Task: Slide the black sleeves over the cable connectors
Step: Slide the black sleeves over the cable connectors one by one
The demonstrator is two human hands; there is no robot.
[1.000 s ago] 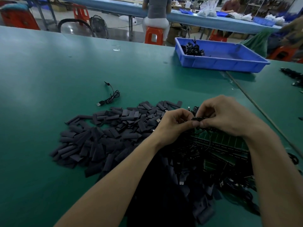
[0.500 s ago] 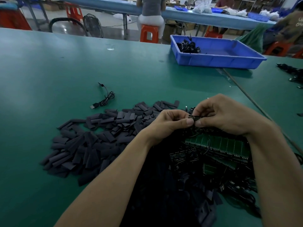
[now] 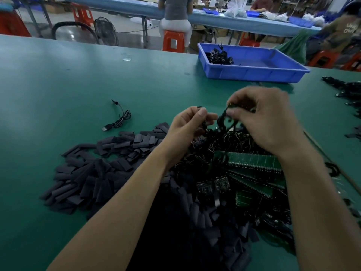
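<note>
A heap of flat black sleeves (image 3: 101,169) lies on the green table, spreading left and toward me. Beside it sits a tangle of black cables with green circuit boards (image 3: 252,165). My left hand (image 3: 187,130) pinches a small black piece between thumb and fingers, lifted above the pile. My right hand (image 3: 269,122) grips a black cable (image 3: 224,122) that curls down into the tangle. The two hands are a short gap apart. What exactly the left fingers hold is too small and blurred to tell.
A single USB cable (image 3: 119,120) lies apart to the left. A blue tray (image 3: 254,73) with several black cables stands at the back right. More cables (image 3: 349,94) lie at the right edge. A thin rod (image 3: 332,161) crosses the table on the right. People sit at a far bench.
Both hands have risen from the pile and pulled apart. The piece they held together earlier is now split between them, and a cable trails up from the tangle in my right hand.
</note>
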